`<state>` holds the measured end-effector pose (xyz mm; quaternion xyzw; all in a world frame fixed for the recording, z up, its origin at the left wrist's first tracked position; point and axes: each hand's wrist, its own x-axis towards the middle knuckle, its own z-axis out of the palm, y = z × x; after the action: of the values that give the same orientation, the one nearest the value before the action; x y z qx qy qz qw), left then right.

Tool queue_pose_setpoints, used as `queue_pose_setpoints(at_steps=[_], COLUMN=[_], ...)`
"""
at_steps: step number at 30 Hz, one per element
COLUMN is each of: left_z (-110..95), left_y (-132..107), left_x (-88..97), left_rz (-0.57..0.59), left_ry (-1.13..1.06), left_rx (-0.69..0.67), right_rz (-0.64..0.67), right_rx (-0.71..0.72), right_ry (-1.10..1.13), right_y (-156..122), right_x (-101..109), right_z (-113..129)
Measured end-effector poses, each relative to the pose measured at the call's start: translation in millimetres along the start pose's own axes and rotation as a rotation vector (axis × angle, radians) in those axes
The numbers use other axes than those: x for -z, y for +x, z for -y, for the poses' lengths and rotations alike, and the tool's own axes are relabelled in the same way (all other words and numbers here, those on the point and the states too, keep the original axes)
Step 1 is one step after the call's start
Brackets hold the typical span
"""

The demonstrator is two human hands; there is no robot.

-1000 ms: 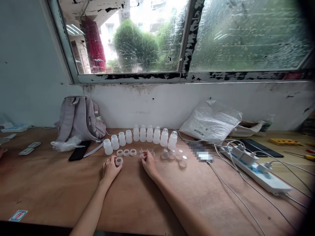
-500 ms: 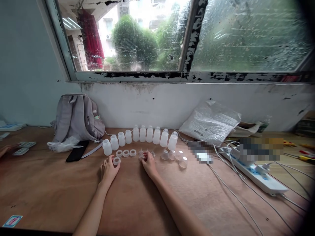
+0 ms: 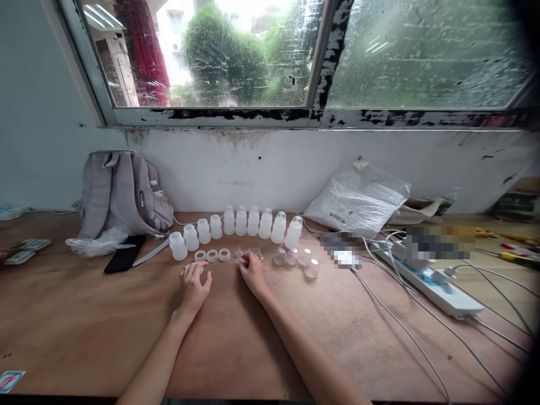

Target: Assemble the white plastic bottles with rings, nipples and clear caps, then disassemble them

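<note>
My left hand (image 3: 194,288) is closed around a white bottle ring (image 3: 205,274), mostly hidden by the fingers. Beyond it, several loose rings (image 3: 212,255) lie in a short row. The fingers of my right hand (image 3: 253,273) pinch a clear silicone teat (image 3: 238,262) at table height. More clear teats (image 3: 248,251) sit just behind those fingers. Along the back stand small frosted baby bottles (image 3: 203,230); the left ones are open-topped. Capped bottles (image 3: 265,224) continue the curve rightward. To the right of my right hand rest several clear domed caps (image 3: 304,257).
A grey backpack (image 3: 120,194), a plastic bag (image 3: 99,242) and a black phone (image 3: 125,254) are at left. On the right lie a silvery mailer (image 3: 358,194), a white power strip (image 3: 447,295) and cables. Another person's hand (image 3: 7,253) shows at far left.
My left hand has turned over its ring, covering more of it. The right hand stays at the teats, with its fingers on one. The view has shifted slightly.
</note>
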<state>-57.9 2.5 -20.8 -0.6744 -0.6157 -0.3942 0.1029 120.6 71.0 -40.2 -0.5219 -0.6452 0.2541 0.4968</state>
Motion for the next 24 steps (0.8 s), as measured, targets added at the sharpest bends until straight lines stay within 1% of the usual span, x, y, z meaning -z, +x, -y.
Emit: queue_pose_setpoints(at_steps=[2,4,6,11,13,15,17,19,24], left_z=[-4.8,-10.9,-19.0,-38.9,-41.5,-40.1,-36.4,-32.7,-31.6], left_y=[5.5,21.3,47.0,126.5,152.2,170.9,182.3,187.3,182.7], left_x=[-1.5,-4.8,-10.3,-34.6,-45.9,-55.5,-62.5,-67.3,-72.5], left_rz=[0.046,0.104,0.129,0.1,0.09,0.095,0.105,0.109,0.052], left_ry=[0.008,0.041,0.063,0.151,0.184,0.205,0.214,0.211,0.175], left_rx=[-0.054,-0.105,-0.134,-0.126,-0.124,-0.136,-0.151,-0.157,-0.109], right_rz=[-0.013,-0.027,-0.04,-0.046,-0.046,-0.049,-0.054,-0.06,-0.065], right_rx=[-0.002,-0.006,-0.009,-0.007,-0.005,-0.005,-0.006,-0.009,-0.02], right_ry=[0.009,0.023,0.04,0.081,0.094,0.104,0.111,0.117,0.138], right_y=[-0.2,-0.4,-0.4,-0.4,-0.6,-1.0,-1.5,-1.8,-0.8], right_x=[0.2,0.2,0.2,0.9,1.6,2.4,3.1,3.4,3.4], right_z=[0.7,0.6,-0.3,-2.2,-1.7,-0.7,0.3,1.1,2.3])
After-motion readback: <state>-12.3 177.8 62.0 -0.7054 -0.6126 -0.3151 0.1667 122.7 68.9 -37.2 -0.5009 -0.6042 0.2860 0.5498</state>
